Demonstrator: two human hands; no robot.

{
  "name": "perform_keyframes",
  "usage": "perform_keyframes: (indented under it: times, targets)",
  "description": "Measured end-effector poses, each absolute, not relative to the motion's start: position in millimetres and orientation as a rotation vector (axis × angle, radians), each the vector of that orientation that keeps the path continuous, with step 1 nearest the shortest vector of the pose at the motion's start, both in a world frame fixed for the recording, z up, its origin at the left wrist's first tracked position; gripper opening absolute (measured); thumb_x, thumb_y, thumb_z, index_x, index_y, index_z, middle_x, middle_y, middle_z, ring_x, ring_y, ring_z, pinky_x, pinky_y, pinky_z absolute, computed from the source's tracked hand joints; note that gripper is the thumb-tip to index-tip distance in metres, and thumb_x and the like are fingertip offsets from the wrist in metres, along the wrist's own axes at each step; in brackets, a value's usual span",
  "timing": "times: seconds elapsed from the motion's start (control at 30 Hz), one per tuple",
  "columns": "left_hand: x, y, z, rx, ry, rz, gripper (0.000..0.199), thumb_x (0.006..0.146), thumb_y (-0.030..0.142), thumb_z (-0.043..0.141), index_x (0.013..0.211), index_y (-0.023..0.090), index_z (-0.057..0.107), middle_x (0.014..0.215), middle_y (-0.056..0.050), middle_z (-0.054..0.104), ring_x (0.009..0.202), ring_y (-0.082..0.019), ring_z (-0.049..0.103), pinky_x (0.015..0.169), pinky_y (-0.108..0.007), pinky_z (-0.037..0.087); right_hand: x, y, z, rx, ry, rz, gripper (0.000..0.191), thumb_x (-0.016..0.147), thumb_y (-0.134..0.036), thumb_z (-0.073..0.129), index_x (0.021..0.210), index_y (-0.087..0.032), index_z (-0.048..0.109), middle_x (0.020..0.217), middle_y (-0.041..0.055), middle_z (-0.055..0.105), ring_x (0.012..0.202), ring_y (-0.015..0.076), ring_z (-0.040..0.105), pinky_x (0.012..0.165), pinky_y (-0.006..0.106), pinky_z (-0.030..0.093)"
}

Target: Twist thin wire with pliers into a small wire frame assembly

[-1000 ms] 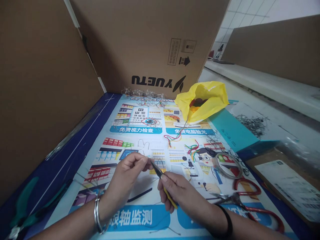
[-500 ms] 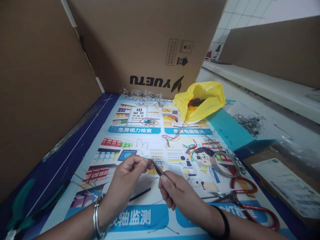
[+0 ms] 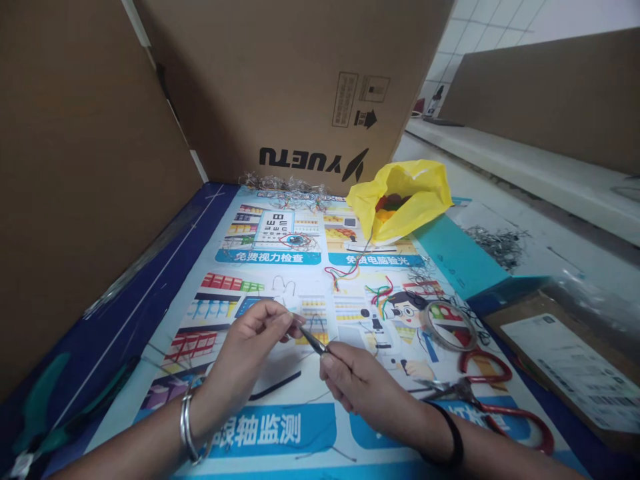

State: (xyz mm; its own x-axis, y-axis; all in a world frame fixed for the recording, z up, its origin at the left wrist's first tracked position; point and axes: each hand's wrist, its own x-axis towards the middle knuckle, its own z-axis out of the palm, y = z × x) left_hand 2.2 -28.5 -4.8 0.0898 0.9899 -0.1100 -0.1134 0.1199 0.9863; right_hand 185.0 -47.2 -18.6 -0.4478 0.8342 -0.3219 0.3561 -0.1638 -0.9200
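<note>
Over the printed mat, my right hand is closed round a pair of needle-nose pliers, whose handles are hidden in the palm. The tapered metal jaws point up and left to the fingertips of my left hand. Thumb and forefinger of that hand are pinched together at the pliers' tip; what lies between them is too small to make out. A bent wire lies on the mat just beyond my left hand. Below the hands are a short black strip and a few thin wires.
Red-handled scissors and a tape roll lie at the right, green-handled pliers at the left. Farther back are a yellow bag, coloured threads and tangled wire. Cardboard panels stand behind and left.
Both hands stay joined at the pliers' tip. The left hand has shifted slightly up and left, and the pliers' jaws now lie a little flatter. The view has tilted slightly.
</note>
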Motion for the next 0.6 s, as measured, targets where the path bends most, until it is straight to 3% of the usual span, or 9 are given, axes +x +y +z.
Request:
perform_keyframes:
  times: [0.3,0.6]
  targets:
    - [5.5,-28.8,-4.9,1.033,1.13,1.194,0.012,0.08,0.028,0.058,0.076,0.017,0.056,0.08,-0.003,0.068,0.078,-0.015,0.061,0.079,-0.028,0.045,187.9,-48.2,-20.3,-1.271,-1.592,1.797,0.042,0.086,-0.056,0.035,0.076,-0.017,0.047,0.063,-0.0015,0.051,0.048,0.0074,0.05,0.044,0.018,0.04]
    - [7.5,-31.1,-6.6,1.095,1.16,1.153,0.014,0.083,0.03,0.055,0.076,0.017,0.056,0.081,-0.003,0.067,0.085,-0.016,0.061,0.082,-0.029,0.043,185.2,-46.9,-21.1,-1.259,-1.562,1.799,0.044,0.085,-0.058,0.035,0.074,-0.017,0.046,0.059,-0.0021,0.049,0.045,0.0072,0.047,0.041,0.018,0.038]
